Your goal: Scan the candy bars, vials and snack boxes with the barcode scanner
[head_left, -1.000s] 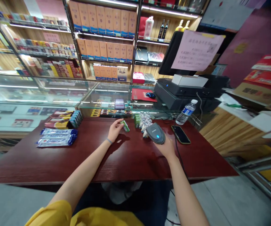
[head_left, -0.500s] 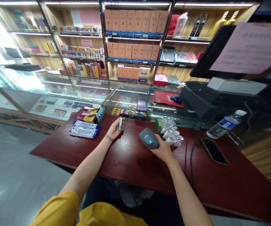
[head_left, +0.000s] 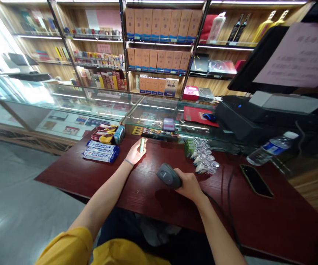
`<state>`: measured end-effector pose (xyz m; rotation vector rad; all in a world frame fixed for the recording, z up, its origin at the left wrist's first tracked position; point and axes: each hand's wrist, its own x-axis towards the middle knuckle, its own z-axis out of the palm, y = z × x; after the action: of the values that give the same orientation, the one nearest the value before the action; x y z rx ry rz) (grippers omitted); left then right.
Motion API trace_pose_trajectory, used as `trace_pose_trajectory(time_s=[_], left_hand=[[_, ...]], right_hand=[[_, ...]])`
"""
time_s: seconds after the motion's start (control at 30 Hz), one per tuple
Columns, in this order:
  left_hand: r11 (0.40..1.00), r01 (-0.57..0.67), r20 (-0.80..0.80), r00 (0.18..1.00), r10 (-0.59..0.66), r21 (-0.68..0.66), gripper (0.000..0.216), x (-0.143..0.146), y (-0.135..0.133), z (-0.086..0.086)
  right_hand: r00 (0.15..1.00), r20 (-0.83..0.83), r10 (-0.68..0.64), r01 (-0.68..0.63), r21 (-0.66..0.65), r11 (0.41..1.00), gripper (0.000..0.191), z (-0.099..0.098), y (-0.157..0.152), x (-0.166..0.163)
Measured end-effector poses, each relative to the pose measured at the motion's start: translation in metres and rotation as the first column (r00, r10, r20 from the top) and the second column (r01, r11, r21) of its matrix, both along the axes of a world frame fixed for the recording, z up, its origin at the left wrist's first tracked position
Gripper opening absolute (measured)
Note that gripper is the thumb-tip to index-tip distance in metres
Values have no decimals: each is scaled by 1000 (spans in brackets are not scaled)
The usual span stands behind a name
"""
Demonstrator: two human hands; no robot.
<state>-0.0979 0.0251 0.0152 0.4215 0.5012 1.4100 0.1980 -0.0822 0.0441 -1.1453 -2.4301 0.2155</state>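
Fingers (head_left: pixel 181 175) on both hands are curled closed over the table (head_left: pixel 92 176). At mid-table the right hand (head_left: pixel 190 186) wraps the scanner (head_left: pixel 168 175), nose pointing left. Near the far edge the left hand (head_left: pixel 135 153) pinches a small green pack (head_left: pixel 141 145), upright, approx. ahead of the scanner.

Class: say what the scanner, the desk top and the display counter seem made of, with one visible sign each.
Scanner: probably matte grey plastic, smooth moulded shell. Desk top: reddish wood or laminate, visible grain, slight sheen. Display counter: glass, see-through, reflecting lights.
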Motion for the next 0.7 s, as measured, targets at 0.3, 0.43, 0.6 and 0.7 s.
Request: trace_pose_trajectory(time_s=[0.3, 0.43, 0.6, 0.7], left_hand=[[999, -40, -104, 994, 41, 11, 29, -1, 4, -5], [994, -93, -191, 976, 103, 59, 46, 0, 3, -6], [983, -135, -277, 947, 164, 121, 50, 0, 3, -4], [961, -190, -334, 909, 250, 203, 51, -4, 3, -2]], right_hand=[[997, -69, -22, 23, 21, 1000, 57, -5, 3, 2], [997, -78, -19, 25, 76, 997, 56, -8, 4, 4], [994, -110, -17, 32, 132, 991, 54, -10, 5, 6], [993, -112, -19, 37, 155, 987, 53, -10, 6, 7]])
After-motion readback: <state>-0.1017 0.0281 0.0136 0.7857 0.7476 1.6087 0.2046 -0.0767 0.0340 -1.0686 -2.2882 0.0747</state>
